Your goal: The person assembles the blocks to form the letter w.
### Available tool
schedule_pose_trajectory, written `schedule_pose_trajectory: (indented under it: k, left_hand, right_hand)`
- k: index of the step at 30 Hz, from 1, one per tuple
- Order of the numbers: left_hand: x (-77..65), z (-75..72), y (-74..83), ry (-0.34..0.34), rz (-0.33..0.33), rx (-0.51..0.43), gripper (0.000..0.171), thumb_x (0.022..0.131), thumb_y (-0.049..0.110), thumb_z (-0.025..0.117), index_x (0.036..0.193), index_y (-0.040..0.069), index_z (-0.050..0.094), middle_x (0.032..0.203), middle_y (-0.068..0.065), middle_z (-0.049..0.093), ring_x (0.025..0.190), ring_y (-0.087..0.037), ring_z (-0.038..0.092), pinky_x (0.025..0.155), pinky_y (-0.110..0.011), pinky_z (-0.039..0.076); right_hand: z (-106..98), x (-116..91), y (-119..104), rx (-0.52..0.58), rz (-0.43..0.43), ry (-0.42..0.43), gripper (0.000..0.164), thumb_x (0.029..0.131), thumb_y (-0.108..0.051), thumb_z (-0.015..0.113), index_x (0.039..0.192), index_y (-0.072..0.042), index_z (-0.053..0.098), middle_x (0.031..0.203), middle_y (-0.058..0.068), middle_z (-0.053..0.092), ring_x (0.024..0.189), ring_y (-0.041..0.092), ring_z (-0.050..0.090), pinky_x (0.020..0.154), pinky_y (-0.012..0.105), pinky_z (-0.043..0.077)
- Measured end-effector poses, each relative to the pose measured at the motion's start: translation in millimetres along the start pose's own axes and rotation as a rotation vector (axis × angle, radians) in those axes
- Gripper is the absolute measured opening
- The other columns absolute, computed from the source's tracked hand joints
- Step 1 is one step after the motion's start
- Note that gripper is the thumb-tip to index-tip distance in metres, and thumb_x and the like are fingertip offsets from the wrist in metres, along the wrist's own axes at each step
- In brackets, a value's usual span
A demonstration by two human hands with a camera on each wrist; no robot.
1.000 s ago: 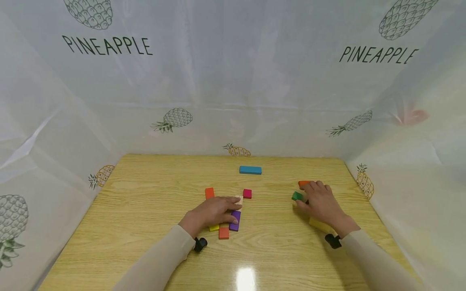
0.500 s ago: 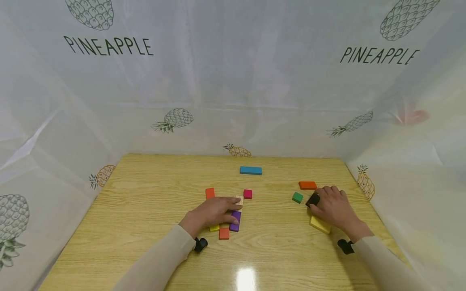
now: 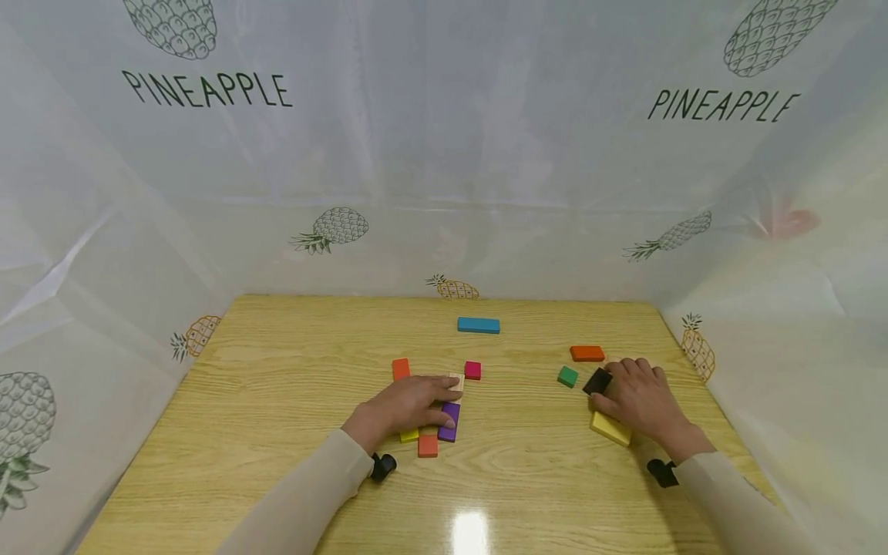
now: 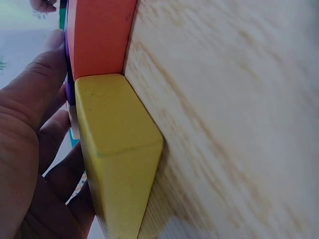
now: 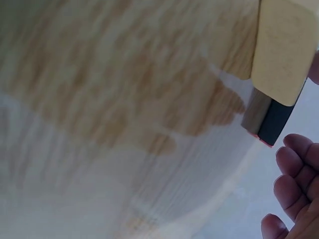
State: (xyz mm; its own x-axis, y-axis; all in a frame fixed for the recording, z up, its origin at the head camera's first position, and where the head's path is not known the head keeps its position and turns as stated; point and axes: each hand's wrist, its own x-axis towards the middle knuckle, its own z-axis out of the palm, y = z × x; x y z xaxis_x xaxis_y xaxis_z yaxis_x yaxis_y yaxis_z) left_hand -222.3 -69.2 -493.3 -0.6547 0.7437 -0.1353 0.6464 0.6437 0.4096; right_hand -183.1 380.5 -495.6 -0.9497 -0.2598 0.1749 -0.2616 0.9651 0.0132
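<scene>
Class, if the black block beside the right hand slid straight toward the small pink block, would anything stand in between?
Yes: the green block lies between the black block and the pink block, nearer the black block.

Left hand (image 3: 405, 405) lay palm-down, fingers pointing rightward; right hand (image 3: 640, 397) was palm-down, fingers loosely bent; both forearms (image 3: 305, 489) angled inward.

Whitish wrinkled plastic sheeting (image 3: 444, 154) at back and both sides, printed with grey-green outline pineapples (image 3: 340, 225), small orange pineapples (image 3: 458, 290), dark capital "PINEAPPLE" lettering (image 3: 211, 90). Blurry red patch (image 3: 794, 223) at right. Light-yellow wood-grain tabletop (image 3: 298, 339), bright white glare spot (image 3: 470, 532) near side.
</scene>
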Motion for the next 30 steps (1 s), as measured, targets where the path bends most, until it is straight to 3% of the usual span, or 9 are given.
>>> schedule_pose_trajectory:
  k: [15, 24, 30]
  left_hand:
    - [-1.4, -1.1, 2.3, 0.001, -0.008, -0.012, 0.061, 0.101, 0.049, 0.066, 0.157, 0.025, 0.054, 0.169, 0.007, 0.040, 0.156, -0.021, 0.040, 0.126, -0.042, 0.038]
    - [-1.0, 0.0, 1.8, 0.002, -0.008, -0.010, 0.061, 0.101, 0.049, 0.066, 0.157, 0.026, 0.054, 0.169, 0.007, 0.040, 0.156, -0.021, 0.039, 0.125, -0.042, 0.038]
    - [-1.2, -0.5, 1.8, 0.002, -0.012, -0.011, 0.062, 0.101, 0.050, 0.065, 0.157, 0.026, 0.053, 0.169, 0.008, 0.040, 0.156, -0.021, 0.039, 0.126, -0.042, 0.038]
  right_hand:
    - [3.0, -1.2, 1.9, -0.034, -0.003, -0.002, 0.063, 0.094, -0.050, 0.075, 0.122, 0.005, 0.066, 0.112, 0.023, 0.064, 0.104, 0.044, 0.057, 0.078, 0.056, 0.045]
    - [6.6, -1.1, 3.9, -0.032, -0.014, 0.017, 0.064, 0.094, -0.051, 0.074, 0.122, 0.006, 0.067, 0.113, 0.025, 0.065, 0.105, 0.045, 0.058, 0.078, 0.058, 0.046]
    - [4.5, -0.1, 1.3, -0.010, 0.007, -0.017, 0.066, 0.094, -0.051, 0.073, 0.126, 0.007, 0.065, 0.117, 0.025, 0.065, 0.109, 0.047, 0.057, 0.082, 0.060, 0.046]
